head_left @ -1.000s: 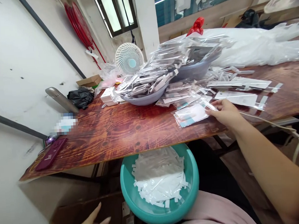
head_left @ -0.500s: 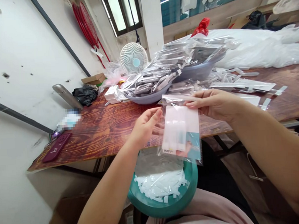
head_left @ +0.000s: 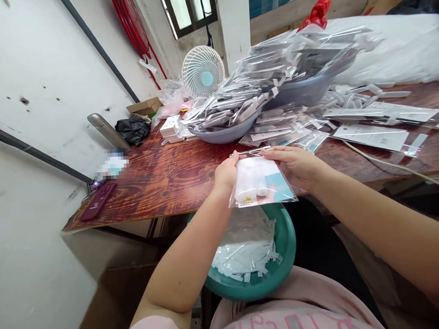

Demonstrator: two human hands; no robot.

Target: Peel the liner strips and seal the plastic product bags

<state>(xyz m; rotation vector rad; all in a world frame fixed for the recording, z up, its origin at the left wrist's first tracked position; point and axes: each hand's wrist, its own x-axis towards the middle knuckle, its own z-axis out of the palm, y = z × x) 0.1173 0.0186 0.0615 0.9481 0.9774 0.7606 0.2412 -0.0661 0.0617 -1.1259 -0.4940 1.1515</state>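
Note:
Both my hands hold a clear plastic bag point(head_left: 255, 182) with a printed white and blue card and a pale item inside. My left hand point(head_left: 227, 174) pinches its upper left corner. With thumb and fingers, my right hand point(head_left: 295, 163) grips the upper right part along the folded top edge. Below the bag, a green basin point(head_left: 284, 274) sits at my lap. White paper strips point(head_left: 242, 261) and clear film lie in it.
Two grey-purple basins point(head_left: 232, 134) heaped with filled clear bags stand on the wooden table point(head_left: 169, 182). A white fan point(head_left: 203, 72) is behind them. More bagged cards point(head_left: 372, 137) lie at right, near a cable point(head_left: 385, 165). At left is a dark red phone point(head_left: 98, 202).
My left hand has closed on the bag's upper left corner; before, its fingers were beside the bag. The bag now tilts flatter, its top edge folded over. The view has shifted slightly.

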